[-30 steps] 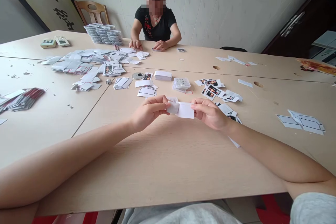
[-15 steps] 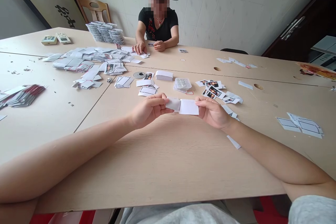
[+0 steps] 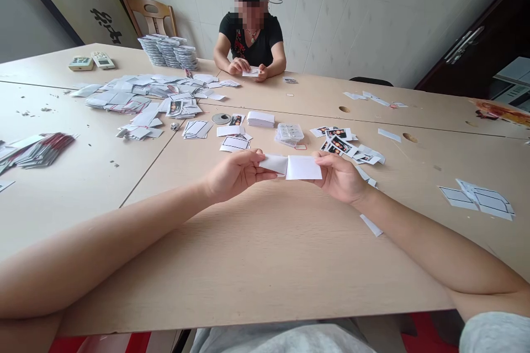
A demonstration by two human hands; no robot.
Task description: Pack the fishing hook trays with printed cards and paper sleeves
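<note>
Over the near part of the wooden table (image 3: 248,253), my left hand (image 3: 236,176) pinches the left end of a folded white paper (image 3: 303,167). The right end of the paper is held between the thumb and fingers of my right hand (image 3: 340,176). A crease or edge runs down between its two halves. Just beyond lie white cards with black lines (image 3: 234,144), a stack of white cards (image 3: 260,119) and a clear plastic box (image 3: 289,133). Dark printed photo cards (image 3: 340,145) are scattered past my right hand.
Across the table a person (image 3: 251,38) holds a white paper. A big pile of white packets (image 3: 124,94), stacked bundles (image 3: 165,51) and a reddish-edged stack (image 3: 45,149) lie left. Lined cards (image 3: 484,198) lie right. A tape roll (image 3: 221,118) sits near the middle.
The folded paper in my hands now spans wider, and my right hand has shifted slightly right. Across the table, the person's hands have come together on a white paper lifted off the table.
</note>
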